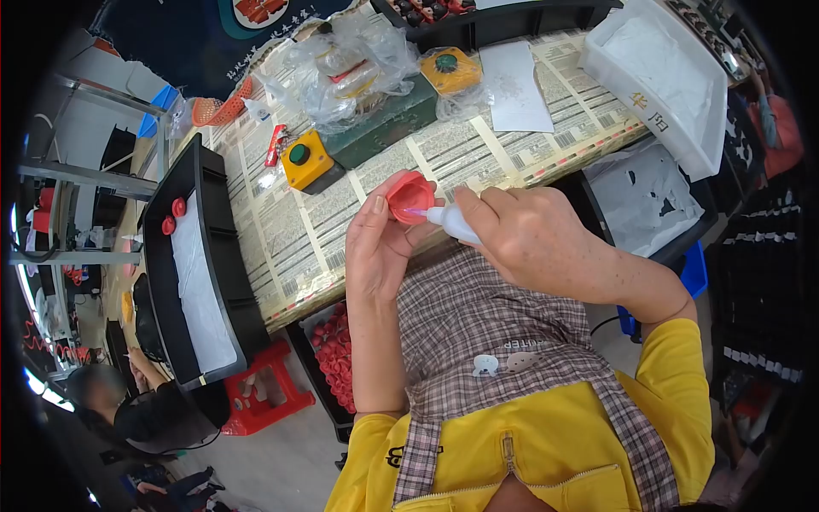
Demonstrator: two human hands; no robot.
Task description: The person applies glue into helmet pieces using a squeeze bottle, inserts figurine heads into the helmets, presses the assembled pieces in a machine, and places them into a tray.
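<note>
My left hand is closed around a small red hollow cup-shaped piece, its open side facing me. In my right hand is a white squeeze bottle with a narrow nozzle. The nozzle tip points into the hollow of the red piece; whether it touches the inner wall I cannot tell. Both hands are above the near edge of the table. Beyond them, a yellow box with a green push button stands beside a dark green block.
At left, a black tray holds white paper and two red pieces. Several red pieces fill a crate below the table. A white bin stands at right. Plastic bags and a second button box lie farther back. Another person sits at lower left.
</note>
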